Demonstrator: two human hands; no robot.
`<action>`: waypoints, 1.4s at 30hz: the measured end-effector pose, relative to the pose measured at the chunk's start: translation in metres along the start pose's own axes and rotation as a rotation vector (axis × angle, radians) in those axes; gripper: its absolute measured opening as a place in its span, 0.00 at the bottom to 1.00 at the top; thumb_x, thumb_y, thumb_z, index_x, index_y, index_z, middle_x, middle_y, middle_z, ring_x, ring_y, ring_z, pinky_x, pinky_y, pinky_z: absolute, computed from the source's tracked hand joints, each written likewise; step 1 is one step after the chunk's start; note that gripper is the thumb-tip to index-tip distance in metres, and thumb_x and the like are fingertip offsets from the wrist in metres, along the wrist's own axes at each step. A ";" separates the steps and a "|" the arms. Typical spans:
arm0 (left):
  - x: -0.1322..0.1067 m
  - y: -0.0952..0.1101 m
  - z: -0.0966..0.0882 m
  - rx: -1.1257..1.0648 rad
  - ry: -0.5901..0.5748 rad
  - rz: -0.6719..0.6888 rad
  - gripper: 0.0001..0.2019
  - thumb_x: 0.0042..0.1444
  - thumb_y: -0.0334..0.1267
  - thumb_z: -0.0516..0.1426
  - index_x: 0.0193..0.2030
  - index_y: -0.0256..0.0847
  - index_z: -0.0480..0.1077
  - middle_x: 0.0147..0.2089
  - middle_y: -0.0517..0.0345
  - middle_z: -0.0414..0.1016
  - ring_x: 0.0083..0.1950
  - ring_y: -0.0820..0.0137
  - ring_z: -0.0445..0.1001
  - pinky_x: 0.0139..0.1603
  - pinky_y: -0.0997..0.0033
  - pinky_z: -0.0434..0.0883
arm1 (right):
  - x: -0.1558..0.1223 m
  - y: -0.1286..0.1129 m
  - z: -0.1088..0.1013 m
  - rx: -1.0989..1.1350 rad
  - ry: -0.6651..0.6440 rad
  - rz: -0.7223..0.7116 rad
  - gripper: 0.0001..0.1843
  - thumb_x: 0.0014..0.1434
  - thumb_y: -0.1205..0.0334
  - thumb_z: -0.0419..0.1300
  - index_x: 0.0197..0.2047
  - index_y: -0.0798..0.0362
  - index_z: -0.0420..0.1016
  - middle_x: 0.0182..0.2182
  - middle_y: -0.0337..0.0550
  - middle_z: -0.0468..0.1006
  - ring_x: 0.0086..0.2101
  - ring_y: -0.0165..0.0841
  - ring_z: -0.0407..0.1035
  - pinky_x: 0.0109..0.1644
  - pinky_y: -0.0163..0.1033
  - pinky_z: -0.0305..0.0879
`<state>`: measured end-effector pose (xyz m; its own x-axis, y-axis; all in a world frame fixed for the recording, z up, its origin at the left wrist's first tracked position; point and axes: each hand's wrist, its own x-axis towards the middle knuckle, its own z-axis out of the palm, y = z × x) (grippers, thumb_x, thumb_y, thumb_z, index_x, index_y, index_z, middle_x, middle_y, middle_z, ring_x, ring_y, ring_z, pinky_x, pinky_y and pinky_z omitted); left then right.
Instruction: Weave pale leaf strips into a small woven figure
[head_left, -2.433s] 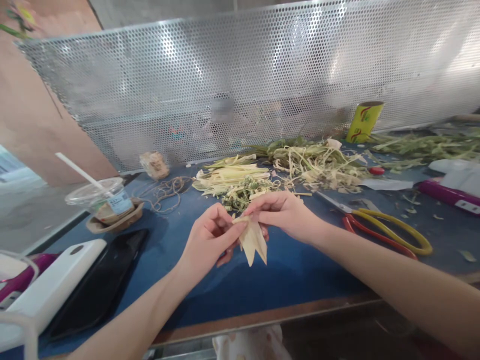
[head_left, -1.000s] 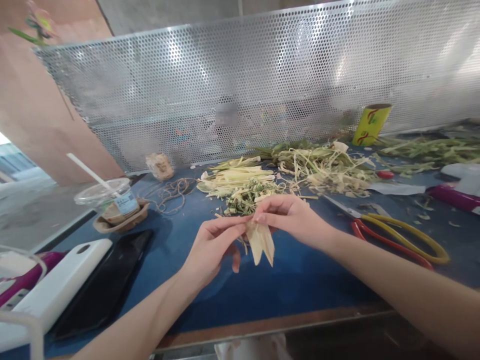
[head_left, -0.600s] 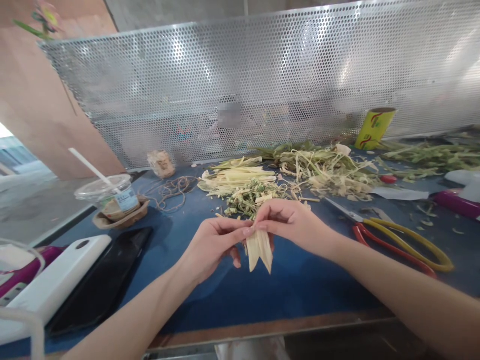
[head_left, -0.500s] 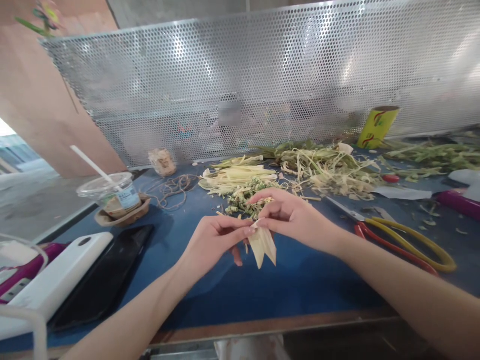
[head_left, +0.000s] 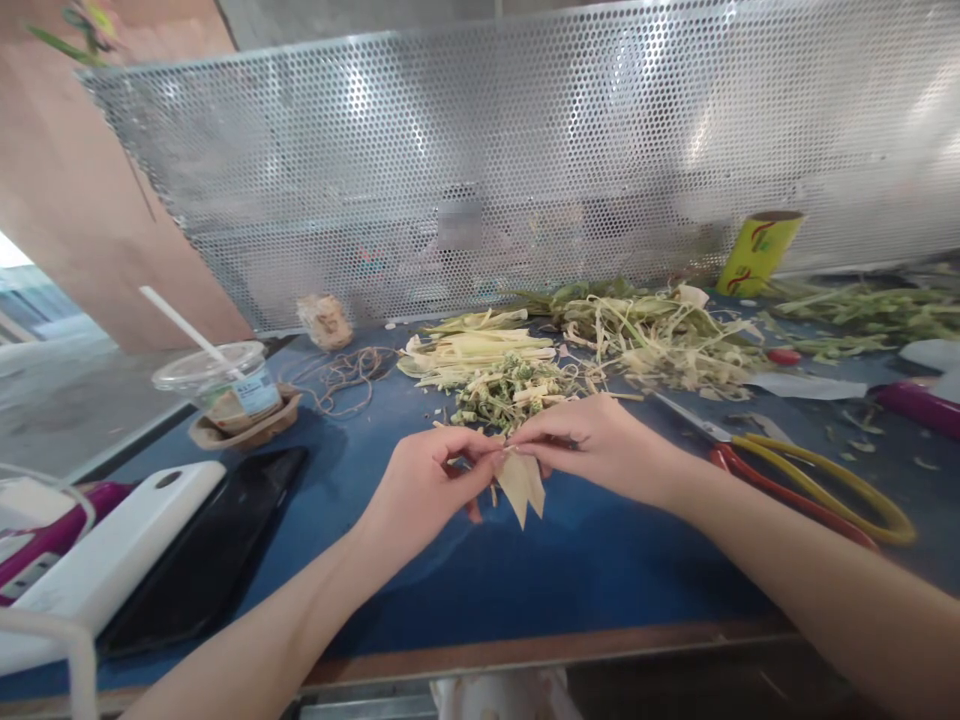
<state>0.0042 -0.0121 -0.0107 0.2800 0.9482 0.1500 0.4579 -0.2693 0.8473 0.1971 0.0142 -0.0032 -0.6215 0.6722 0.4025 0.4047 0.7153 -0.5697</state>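
Both hands meet above the blue table point(head_left: 570, 580). My left hand point(head_left: 424, 490) and my right hand point(head_left: 592, 445) each pinch the top of a small folded piece of pale leaf strip point(head_left: 523, 490), whose pointed ends hang down. Their fingertips touch over it. Just behind the hands lie a heap of chopped green bits point(head_left: 514, 385) and a pile of pale leaf strips point(head_left: 469, 350).
Red and yellow scissors point(head_left: 795, 470) lie to the right. A larger tangle of leaf strips point(head_left: 660, 335) and a yellow tube point(head_left: 757, 250) sit before the perforated metal screen point(head_left: 525, 150). At left are a plastic cup with straw point(head_left: 225, 385), twine point(head_left: 341, 370), a black phone point(head_left: 202, 550) and a white device point(head_left: 105, 570).
The right hand's fingers have closed down onto the leaf piece again after lifting briefly. The piece stays between both hands at about the same spot.
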 end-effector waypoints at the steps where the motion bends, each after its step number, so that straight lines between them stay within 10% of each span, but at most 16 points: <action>1: 0.000 0.000 0.000 -0.061 -0.011 -0.011 0.08 0.51 0.40 0.56 0.31 0.38 0.71 0.30 0.60 0.74 0.16 0.78 0.69 0.19 0.78 0.68 | 0.000 0.000 0.002 0.048 0.030 0.011 0.10 0.55 0.65 0.55 0.35 0.54 0.77 0.25 0.38 0.77 0.25 0.24 0.69 0.27 0.27 0.62; 12: 0.003 0.009 0.010 -0.797 -0.075 -0.319 0.07 0.44 0.30 0.58 0.21 0.37 0.62 0.19 0.65 0.68 0.16 0.80 0.63 0.16 0.80 0.63 | 0.000 -0.002 0.014 0.326 0.140 0.023 0.09 0.51 0.67 0.56 0.34 0.57 0.78 0.28 0.44 0.77 0.28 0.29 0.70 0.29 0.32 0.66; 31: 0.001 0.010 0.007 -0.758 -0.144 -0.381 0.04 0.44 0.30 0.58 0.24 0.35 0.65 0.19 0.63 0.67 0.17 0.81 0.63 0.19 0.80 0.64 | 0.004 -0.013 0.010 0.829 0.051 0.467 0.12 0.41 0.76 0.56 0.24 0.54 0.78 0.19 0.33 0.77 0.20 0.23 0.70 0.24 0.26 0.68; 42: 0.001 0.008 0.015 -0.573 0.015 -0.238 0.06 0.45 0.30 0.56 0.21 0.36 0.62 0.17 0.67 0.62 0.16 0.80 0.61 0.17 0.78 0.61 | 0.001 -0.003 0.019 0.415 0.116 0.245 0.08 0.48 0.66 0.59 0.33 0.53 0.77 0.28 0.40 0.77 0.28 0.29 0.71 0.33 0.34 0.69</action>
<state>0.0204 -0.0160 -0.0114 0.2124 0.9744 -0.0732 -0.0210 0.0794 0.9966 0.1825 0.0092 -0.0153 -0.4535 0.8447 0.2844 0.2134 0.4127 -0.8855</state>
